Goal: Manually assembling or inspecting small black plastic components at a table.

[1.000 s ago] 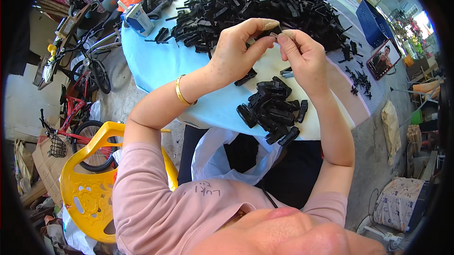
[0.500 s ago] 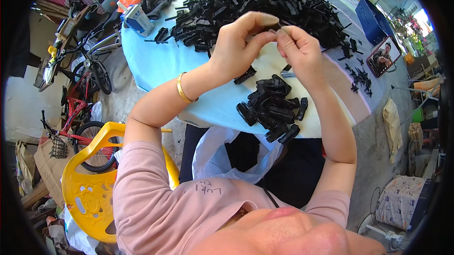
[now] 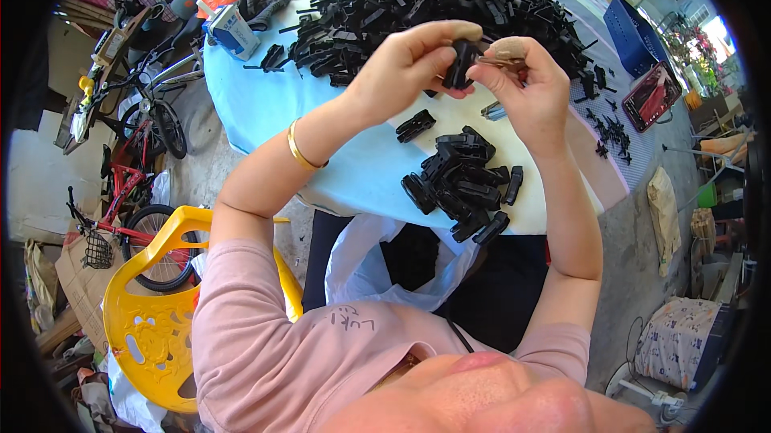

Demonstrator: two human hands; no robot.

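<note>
Seeing one chunky, oblong black part (image 3: 460,65), being held up mid-air toward twelve o'clock, long side running roughly twelve to six.

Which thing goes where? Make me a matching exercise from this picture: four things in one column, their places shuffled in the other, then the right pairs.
Things
1. Black part
2. Gold bracelet
3. Yellow chair
4. Blue basket

Places
A. Beside the person, on the left
B. Just beyond the phone, toward the right of the picture
C. Held in the left hand
D. Around the left forearm

Right pairs: 1-C, 2-D, 3-A, 4-B
</note>
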